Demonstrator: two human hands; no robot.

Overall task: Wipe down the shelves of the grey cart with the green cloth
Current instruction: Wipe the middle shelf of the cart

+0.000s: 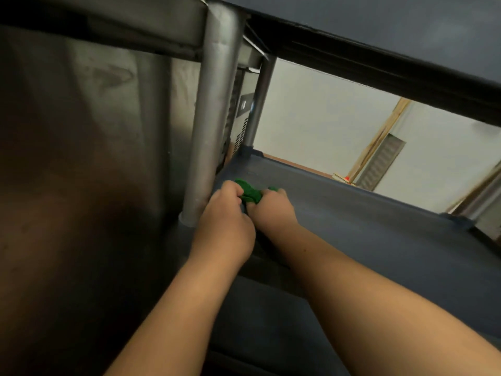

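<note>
The green cloth (250,193) is bunched up on the middle shelf (366,234) of the grey cart, near its left end. My left hand (226,213) grips the cloth's left side with curled fingers. My right hand (273,208) grips its right side. Both hands sit close together, just right of the cart's round metal post (210,126). Most of the cloth is hidden inside the two hands. The upper shelf (379,36) hangs overhead.
A stainless steel panel (81,131) stands close on the left. A second post (260,104) rises at the shelf's far left corner. Beyond the cart are a pale wall, a wall vent (383,164) and leaning wooden handles (376,142).
</note>
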